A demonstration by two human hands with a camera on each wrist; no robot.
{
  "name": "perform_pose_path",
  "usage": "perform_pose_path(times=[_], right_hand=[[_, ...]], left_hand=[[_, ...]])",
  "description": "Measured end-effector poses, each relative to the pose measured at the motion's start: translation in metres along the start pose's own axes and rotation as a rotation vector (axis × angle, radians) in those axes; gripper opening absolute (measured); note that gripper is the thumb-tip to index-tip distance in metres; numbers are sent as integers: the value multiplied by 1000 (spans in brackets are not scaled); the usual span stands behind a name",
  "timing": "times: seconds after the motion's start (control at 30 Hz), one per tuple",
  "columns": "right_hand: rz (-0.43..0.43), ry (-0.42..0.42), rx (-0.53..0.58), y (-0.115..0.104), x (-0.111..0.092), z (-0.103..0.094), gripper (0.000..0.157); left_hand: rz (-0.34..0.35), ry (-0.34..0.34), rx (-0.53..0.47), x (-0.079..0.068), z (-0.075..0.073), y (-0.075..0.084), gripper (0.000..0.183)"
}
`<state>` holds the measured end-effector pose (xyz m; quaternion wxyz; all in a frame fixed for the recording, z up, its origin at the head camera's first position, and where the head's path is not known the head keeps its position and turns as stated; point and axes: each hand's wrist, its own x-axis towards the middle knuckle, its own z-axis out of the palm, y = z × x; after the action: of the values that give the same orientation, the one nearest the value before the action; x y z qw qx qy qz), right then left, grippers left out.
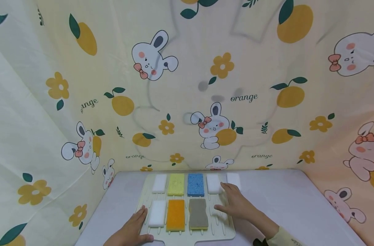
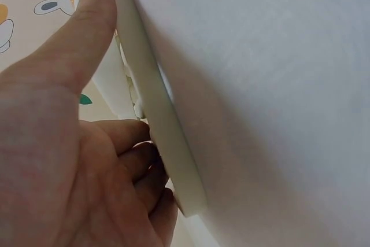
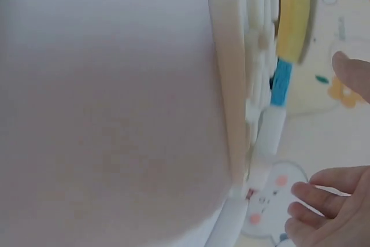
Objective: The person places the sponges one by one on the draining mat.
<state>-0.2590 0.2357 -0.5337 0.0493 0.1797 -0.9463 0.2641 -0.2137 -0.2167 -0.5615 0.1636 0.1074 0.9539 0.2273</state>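
Observation:
A cream ridged board (image 1: 217,234) lies on the table with two rows of sponges. In the back row are a white sponge (image 1: 159,183), a yellow sponge (image 1: 176,184), a blue sponge (image 1: 195,185) and another white sponge (image 1: 213,184). The front row has a white sponge (image 1: 157,213), an orange sponge (image 1: 175,214) and a grey-topped sponge (image 1: 198,213). My left hand (image 1: 131,227) rests against the board's left edge, fingers and thumb touching it. Over the right part of the board hovers my right hand (image 1: 236,203), fingers spread and holding nothing; the right wrist view shows it apart from the sponges.
One more white block (image 1: 234,180) lies just beyond the board's back right corner, partly behind my right hand. The white table (image 1: 276,194) ends at a hanging cloth (image 1: 187,85) printed with rabbits and oranges, which also encloses both sides.

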Motion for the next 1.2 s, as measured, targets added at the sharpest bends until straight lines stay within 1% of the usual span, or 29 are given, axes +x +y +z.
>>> perform_pose_path(times=[0.1, 0.27, 0.5, 0.63, 0.8, 0.97, 1.2], right_hand=[[14, 0, -1, 8, 4, -7, 106], [40, -4, 15, 21, 11, -19, 105], [57, -43, 45, 40, 17, -30, 106], [72, -43, 60, 48, 20, -33, 104], [79, -28, 44, 58, 28, -37, 106], [128, -68, 30, 66, 35, -40, 110], [152, -109, -3, 80, 46, -38, 119]], left_hand=[[9, 3, 11, 0, 0, 0, 118], [7, 3, 9, 0, 0, 0, 118], [8, 4, -7, 1, 1, -2, 118], [10, 3, 5, 2, 2, -3, 118], [-2, 1, 3, 2, 2, -2, 118], [-10, -4, 0, 3, 2, -2, 118], [-13, -4, -2, 2, 2, -2, 118]])
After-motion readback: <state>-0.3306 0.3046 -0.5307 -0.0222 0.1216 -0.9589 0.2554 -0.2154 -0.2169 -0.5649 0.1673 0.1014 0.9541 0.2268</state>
